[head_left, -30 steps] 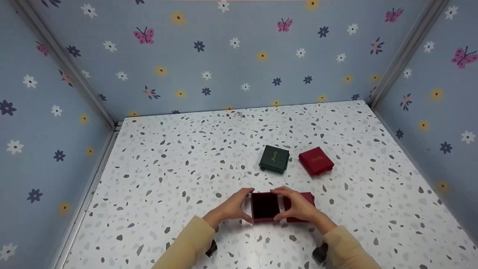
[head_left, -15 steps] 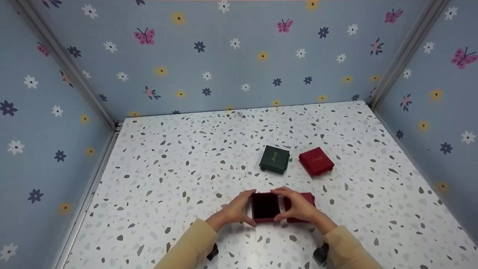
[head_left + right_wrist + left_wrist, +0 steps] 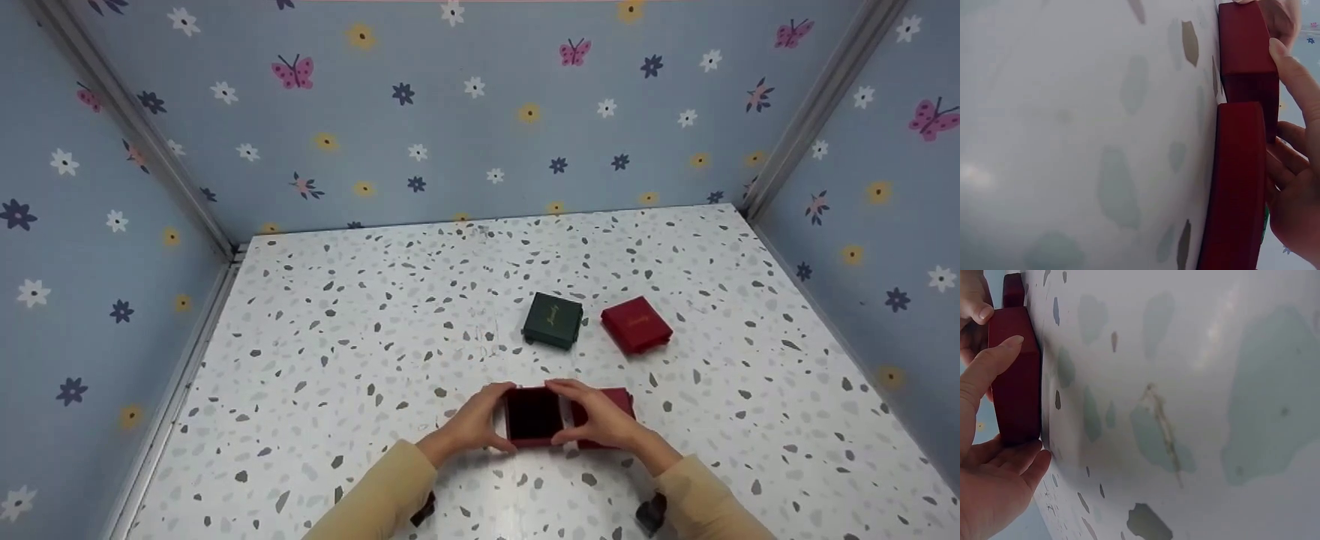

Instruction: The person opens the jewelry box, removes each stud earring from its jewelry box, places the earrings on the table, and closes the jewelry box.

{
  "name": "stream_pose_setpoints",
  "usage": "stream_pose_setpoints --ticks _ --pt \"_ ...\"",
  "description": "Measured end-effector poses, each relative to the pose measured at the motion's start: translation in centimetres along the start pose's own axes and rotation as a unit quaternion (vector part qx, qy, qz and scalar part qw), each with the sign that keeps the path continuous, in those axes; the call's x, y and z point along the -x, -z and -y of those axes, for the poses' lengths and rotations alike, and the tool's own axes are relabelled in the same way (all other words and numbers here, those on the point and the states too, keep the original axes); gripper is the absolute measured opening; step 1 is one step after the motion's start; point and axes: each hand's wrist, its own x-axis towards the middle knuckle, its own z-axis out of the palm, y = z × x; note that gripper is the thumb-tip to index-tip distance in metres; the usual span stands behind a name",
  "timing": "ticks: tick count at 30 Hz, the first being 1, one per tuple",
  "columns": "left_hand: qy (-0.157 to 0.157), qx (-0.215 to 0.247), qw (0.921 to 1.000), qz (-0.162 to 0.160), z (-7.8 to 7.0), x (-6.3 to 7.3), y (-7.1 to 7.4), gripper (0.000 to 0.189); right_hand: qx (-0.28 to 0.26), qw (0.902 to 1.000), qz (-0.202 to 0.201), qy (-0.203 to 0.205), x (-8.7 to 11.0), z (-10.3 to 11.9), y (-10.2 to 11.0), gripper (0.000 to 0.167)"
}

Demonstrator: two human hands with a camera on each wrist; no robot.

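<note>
A small red jewelry box base (image 3: 534, 442) with a dark lining lies open side up on the speckled table. My left hand (image 3: 471, 422) holds its left end, thumb on the near wall (image 3: 1016, 394) and fingers at the far side. From the right, my right hand (image 3: 606, 421) pinches the same base between thumb and fingers, as the right wrist view shows. A red box piece (image 3: 619, 397), perhaps the lid, sits just right of the base, partly covered by my right hand; its near wall (image 3: 1235, 180) shows in the right wrist view.
A dark green box (image 3: 553, 321) with gold lettering stands farther back. Right of it is another closed red box (image 3: 637, 324), turned at an angle. Patterned blue panels (image 3: 450, 112) wall the table (image 3: 337, 360) at the back and both sides.
My left hand has moved slightly right, closer against the red jewelry box base. The right hand and the boxes stay practically where they were.
</note>
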Motion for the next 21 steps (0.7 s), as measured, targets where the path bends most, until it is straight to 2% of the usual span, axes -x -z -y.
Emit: stream_pose_setpoints --ticks 9,15,21 --pt "-0.02 0.007 0.9997 -0.011 0.3 -0.1 -0.2 0.09 0.015 0.9999 0.001 0.004 0.6 0.4 0.0 0.085" --pt "-0.01 0.018 0.9998 -0.009 0.4 -0.1 -0.2 0.092 0.011 0.9999 -0.005 0.0 1.0 0.6 0.6 0.08" --pt "-0.007 0.026 0.9996 -0.013 0.4 -0.1 -0.1 0.091 0.041 0.9991 -0.012 0.003 1.7 0.4 1.5 0.077"
